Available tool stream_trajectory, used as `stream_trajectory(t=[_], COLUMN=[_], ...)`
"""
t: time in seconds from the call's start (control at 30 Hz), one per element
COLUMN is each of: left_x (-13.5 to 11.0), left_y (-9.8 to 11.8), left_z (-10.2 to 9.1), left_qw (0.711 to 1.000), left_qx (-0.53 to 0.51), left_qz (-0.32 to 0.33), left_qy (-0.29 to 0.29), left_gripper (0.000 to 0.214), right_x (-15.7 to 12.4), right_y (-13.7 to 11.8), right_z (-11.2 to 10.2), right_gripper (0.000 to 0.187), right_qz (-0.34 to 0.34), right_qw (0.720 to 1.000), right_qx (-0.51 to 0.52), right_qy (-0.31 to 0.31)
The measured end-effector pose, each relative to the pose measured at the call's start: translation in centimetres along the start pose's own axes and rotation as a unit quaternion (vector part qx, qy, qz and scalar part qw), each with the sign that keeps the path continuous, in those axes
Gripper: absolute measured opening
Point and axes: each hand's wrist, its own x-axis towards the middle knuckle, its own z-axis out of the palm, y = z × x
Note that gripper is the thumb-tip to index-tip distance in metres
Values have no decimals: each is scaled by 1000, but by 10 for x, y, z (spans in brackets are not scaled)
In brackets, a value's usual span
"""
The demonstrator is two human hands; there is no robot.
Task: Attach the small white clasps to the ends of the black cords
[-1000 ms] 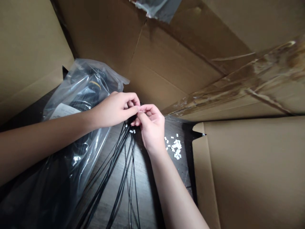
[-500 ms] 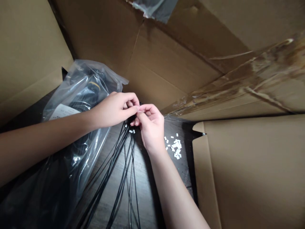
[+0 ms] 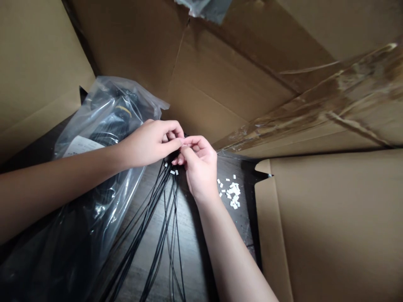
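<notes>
My left hand (image 3: 150,143) and my right hand (image 3: 199,167) meet fingertip to fingertip above a dark wooden surface (image 3: 189,235). Both are pinched closed on the top ends of a bunch of thin black cables (image 3: 163,226) that run down towards me. What sits exactly between the fingertips is too small to make out. A few small white tags (image 3: 173,172) hang on the cables just under my fingers. A pile of small white pieces (image 3: 231,193) lies to the right of my right wrist.
A clear plastic bag (image 3: 103,138) with coiled black cables and a white label lies on the left under my left forearm. Brown cardboard flaps (image 3: 226,79) stand behind, to the left and to the right (image 3: 330,226), with worn tape on one.
Almost nothing has moved. Both hands stay pinched together at the cable ends, and the view has shifted very slightly.
</notes>
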Motion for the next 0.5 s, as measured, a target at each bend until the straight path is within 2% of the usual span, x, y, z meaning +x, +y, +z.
stream_trajectory(t=[0.5], left_x=[0], left_y=[0], left_z=[1], left_qw=[1000], left_qx=[-1], left_qz=[-3], left_qy=[1], left_gripper=[18], right_x=[0], right_y=[1], right_z=[0], right_gripper=[7], right_qz=[-6], right_qw=[1000], right_qx=[-4], right_qy=[1])
